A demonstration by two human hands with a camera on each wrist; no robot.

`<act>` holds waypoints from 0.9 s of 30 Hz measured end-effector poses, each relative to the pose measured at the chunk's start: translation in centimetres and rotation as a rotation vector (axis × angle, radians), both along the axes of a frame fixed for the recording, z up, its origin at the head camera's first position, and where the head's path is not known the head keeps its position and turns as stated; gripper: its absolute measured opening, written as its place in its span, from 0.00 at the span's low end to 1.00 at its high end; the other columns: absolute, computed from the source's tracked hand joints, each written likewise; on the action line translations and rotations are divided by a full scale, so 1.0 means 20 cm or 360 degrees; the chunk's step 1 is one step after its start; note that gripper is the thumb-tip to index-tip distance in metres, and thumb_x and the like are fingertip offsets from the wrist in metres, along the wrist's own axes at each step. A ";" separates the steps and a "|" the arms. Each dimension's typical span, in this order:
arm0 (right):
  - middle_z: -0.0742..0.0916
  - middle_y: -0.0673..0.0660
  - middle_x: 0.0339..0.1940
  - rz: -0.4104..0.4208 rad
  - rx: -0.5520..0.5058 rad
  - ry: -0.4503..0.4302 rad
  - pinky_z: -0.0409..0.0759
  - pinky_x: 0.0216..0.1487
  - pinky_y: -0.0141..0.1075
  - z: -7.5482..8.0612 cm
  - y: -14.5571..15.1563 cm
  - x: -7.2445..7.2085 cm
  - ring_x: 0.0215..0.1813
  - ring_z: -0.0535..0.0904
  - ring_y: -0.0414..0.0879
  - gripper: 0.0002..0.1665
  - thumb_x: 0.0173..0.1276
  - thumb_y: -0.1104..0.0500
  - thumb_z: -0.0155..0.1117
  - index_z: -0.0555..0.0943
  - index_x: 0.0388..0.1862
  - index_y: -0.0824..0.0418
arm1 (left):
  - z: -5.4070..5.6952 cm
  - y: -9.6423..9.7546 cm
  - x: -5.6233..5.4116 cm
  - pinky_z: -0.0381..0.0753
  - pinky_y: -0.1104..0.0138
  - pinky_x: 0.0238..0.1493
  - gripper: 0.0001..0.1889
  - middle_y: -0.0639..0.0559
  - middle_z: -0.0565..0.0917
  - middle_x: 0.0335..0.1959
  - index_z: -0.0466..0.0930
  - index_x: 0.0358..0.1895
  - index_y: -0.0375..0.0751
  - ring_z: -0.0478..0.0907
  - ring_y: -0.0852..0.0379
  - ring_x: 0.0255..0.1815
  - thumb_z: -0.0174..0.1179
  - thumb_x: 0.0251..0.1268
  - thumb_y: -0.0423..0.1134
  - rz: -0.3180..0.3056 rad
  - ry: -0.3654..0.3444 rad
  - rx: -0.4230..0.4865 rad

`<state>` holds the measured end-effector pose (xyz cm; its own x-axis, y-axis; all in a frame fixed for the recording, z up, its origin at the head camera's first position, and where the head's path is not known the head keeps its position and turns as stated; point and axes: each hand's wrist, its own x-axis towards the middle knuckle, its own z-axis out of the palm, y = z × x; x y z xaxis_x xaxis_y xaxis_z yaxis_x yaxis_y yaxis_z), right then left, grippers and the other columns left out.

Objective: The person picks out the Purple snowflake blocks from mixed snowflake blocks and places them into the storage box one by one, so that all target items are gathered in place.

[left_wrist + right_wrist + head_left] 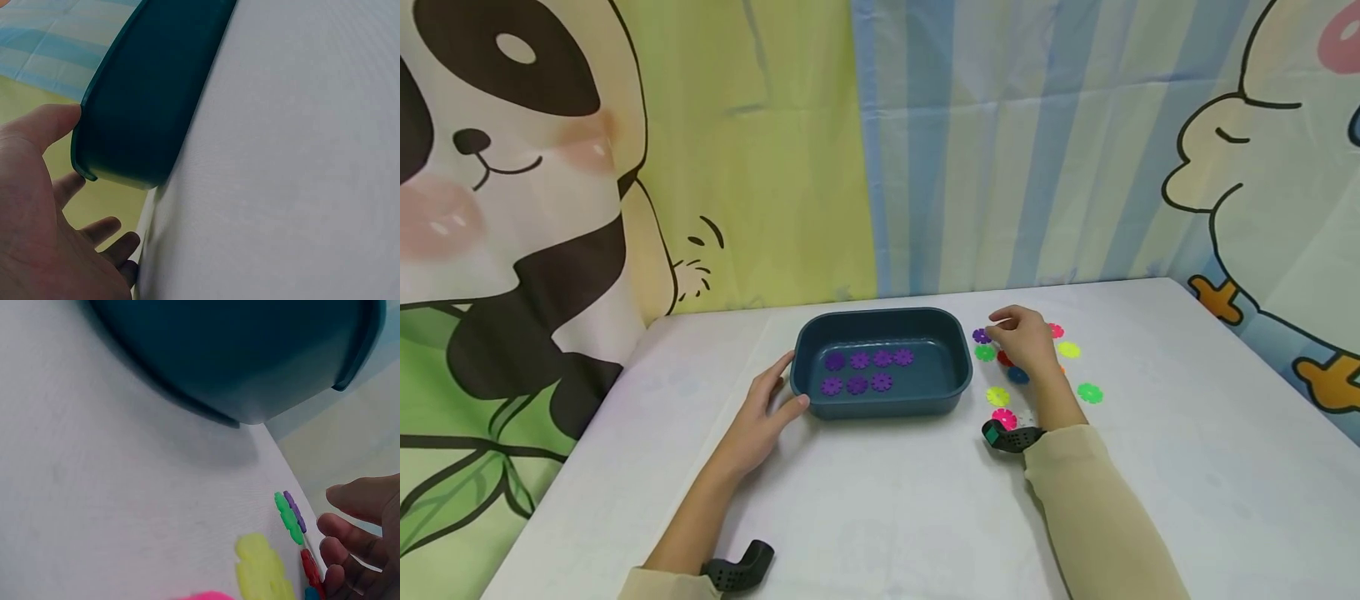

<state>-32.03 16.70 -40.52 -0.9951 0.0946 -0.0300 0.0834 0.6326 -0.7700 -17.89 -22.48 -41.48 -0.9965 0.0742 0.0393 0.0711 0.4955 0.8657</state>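
Note:
A dark blue plastic tray (880, 407) stands on the white table. Inside it, several purple flower-shaped discs (860, 360) lie flat in two rows. My left hand (754, 427) touches the tray's left end; in the left wrist view the thumb (61, 119) meets the rim while the other fingers spread loosely. To the right of the tray, my right hand (1024, 337) is over the loose discs, its fingertips close to a purple disc (980, 336). The right wrist view shows a gap between thumb and fingers, with that purple disc (295, 512) on the table beside a green disc (285, 517).
Around the right hand lie yellow (997, 397), pink (1003, 417), blue (1018, 375), red (1004, 358) and green (1090, 392) discs, some partly hidden by the hand. A printed curtain (985, 150) hangs behind the table (880, 517). Both wrists wear black bands (739, 568).

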 end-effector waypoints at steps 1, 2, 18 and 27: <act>0.83 0.67 0.60 0.0000 0.0011 0.0003 0.85 0.59 0.47 0.00 0.00 0.00 0.58 0.79 0.60 0.22 0.76 0.54 0.64 0.79 0.65 0.60 | 0.00 0.00 0.00 0.47 0.33 0.80 0.38 0.38 0.48 0.84 0.50 0.85 0.60 0.48 0.33 0.85 0.57 0.78 0.50 -0.0002 0.0003 0.0000; 0.83 0.67 0.60 0.0002 0.0023 0.0006 0.85 0.59 0.48 0.00 0.00 0.00 0.58 0.78 0.60 0.22 0.76 0.55 0.64 0.79 0.65 0.60 | 0.00 0.00 0.00 0.47 0.33 0.80 0.38 0.39 0.48 0.84 0.50 0.85 0.60 0.48 0.33 0.85 0.57 0.78 0.50 -0.0004 0.0005 0.0002; 0.81 0.66 0.57 -0.0008 0.0252 -0.0029 0.82 0.62 0.53 -0.06 -0.05 0.00 0.60 0.75 0.61 0.26 0.74 0.51 0.67 0.80 0.65 0.62 | -0.01 0.00 -0.01 0.47 0.33 0.80 0.38 0.39 0.49 0.84 0.50 0.85 0.60 0.48 0.33 0.84 0.56 0.78 0.49 -0.0011 0.0011 -0.0014; 0.78 0.66 0.58 -0.0031 0.0268 -0.0056 0.80 0.66 0.53 -0.05 -0.08 0.00 0.61 0.74 0.61 0.24 0.73 0.54 0.68 0.80 0.63 0.64 | -0.02 0.00 -0.01 0.46 0.33 0.80 0.38 0.38 0.49 0.84 0.50 0.85 0.59 0.49 0.33 0.84 0.57 0.78 0.50 -0.0014 0.0031 -0.0009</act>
